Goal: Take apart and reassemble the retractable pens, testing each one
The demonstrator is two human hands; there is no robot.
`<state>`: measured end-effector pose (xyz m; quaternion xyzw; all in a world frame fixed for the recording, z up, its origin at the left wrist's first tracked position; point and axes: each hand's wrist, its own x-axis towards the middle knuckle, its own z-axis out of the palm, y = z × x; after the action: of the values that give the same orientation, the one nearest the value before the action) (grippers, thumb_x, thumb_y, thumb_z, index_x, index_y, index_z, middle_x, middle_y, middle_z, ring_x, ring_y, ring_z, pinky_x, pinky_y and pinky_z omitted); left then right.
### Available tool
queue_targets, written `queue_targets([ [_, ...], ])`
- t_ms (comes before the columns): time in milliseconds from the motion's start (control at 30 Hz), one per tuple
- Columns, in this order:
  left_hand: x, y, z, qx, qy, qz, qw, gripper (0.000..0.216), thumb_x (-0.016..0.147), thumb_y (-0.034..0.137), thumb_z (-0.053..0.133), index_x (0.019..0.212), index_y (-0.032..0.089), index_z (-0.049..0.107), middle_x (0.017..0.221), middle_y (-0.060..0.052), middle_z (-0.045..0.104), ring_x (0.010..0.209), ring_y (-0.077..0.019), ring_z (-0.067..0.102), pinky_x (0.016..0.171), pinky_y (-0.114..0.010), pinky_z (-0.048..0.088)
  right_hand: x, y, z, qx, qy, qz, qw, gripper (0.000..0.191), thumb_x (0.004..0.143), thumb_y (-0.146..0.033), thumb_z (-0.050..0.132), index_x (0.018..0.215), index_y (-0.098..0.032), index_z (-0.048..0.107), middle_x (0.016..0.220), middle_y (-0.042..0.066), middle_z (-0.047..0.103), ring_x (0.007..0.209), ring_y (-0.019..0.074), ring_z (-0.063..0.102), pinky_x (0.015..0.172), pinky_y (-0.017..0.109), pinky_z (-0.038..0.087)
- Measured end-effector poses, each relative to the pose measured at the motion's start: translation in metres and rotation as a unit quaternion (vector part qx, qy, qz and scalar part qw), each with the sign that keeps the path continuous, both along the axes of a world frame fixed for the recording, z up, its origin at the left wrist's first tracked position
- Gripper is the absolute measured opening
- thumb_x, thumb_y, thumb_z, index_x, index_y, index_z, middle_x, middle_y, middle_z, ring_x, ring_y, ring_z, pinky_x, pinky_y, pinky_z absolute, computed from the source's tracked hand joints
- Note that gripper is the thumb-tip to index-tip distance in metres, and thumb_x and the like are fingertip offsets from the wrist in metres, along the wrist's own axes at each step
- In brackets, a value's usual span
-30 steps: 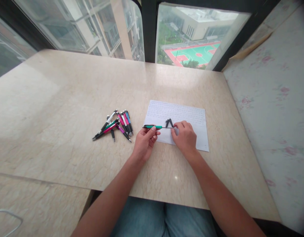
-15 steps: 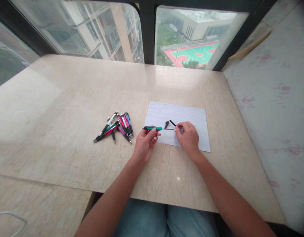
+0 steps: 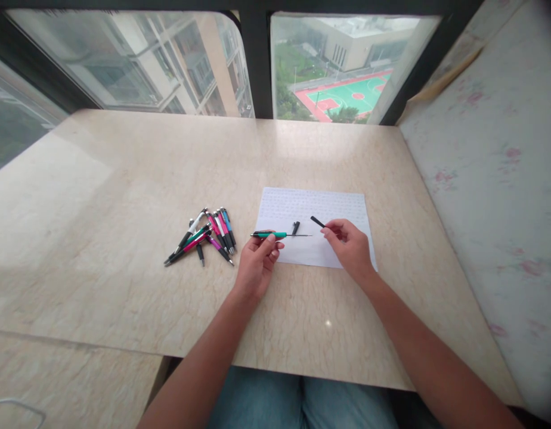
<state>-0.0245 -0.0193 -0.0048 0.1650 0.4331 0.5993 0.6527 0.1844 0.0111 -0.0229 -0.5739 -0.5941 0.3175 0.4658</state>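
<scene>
My left hand [image 3: 256,257] pinches a green ballpoint pen barrel [image 3: 275,235], which lies level over the paper. A thin refill [image 3: 301,235] sticks out of its right end, uncovered. My right hand [image 3: 349,243] is closed, with a slim black stick-like piece [image 3: 317,221] between thumb and forefinger, tilted up to the left. It is apart from the refill tip. Between the hands a short black pen part [image 3: 296,227] rests on the lined, written sheet of paper [image 3: 311,205].
Left of my hands lies a loose pile of pens [image 3: 199,238] in pink, white, green, blue and purple, with black grips. The pale stone countertop [image 3: 123,179] runs to the windows. A papered wall [image 3: 494,196] bounds the right side, and a white cable [image 3: 20,405] lies lower left.
My right hand has moved right, away from the refill tip, carrying the slim black piece. My left hand still holds the green barrel. The whole view has shifted slightly.
</scene>
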Motion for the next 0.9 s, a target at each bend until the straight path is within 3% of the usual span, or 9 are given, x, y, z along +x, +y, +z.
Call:
queue_targets([
  [200,-0.001,0.002,-0.002,0.003,0.004,0.026,1.0,0.026,0.069,0.022,0.082,0.088,0.015,0.067,0.084,-0.002,0.069,0.068,-0.0068,0.063,0.055,-0.014,0.043,0.011,-0.004,0.013,0.036,0.091,0.038,0.994,0.011,0.081,-0.03,0.068,0.089,-0.022,0.069,0.087,0.004,0.07,0.082,0.0182,0.066,0.077,0.035,0.056],
  [333,-0.001,0.002,-0.002,0.004,0.005,0.027,1.0,0.026,0.069,0.023,0.083,0.088,0.014,0.066,0.084,-0.002,0.07,0.068,-0.0069,0.063,0.054,-0.014,0.043,0.008,-0.007,0.016,0.031,0.111,0.041,0.992,0.009,0.082,-0.029,0.068,0.088,-0.022,0.069,0.083,0.003,0.068,0.078,0.0169,0.065,0.074,0.033,0.056],
  [900,0.005,-0.002,0.001,0.0,0.006,-0.011,1.0,0.027,0.069,0.022,0.083,0.089,0.014,0.066,0.084,-0.003,0.069,0.068,-0.0071,0.063,0.054,-0.014,0.043,-0.005,-0.016,0.017,0.031,0.094,0.095,0.99,0.008,0.085,-0.029,0.065,0.088,-0.023,0.069,0.084,0.003,0.067,0.08,0.0174,0.063,0.072,0.033,0.056],
])
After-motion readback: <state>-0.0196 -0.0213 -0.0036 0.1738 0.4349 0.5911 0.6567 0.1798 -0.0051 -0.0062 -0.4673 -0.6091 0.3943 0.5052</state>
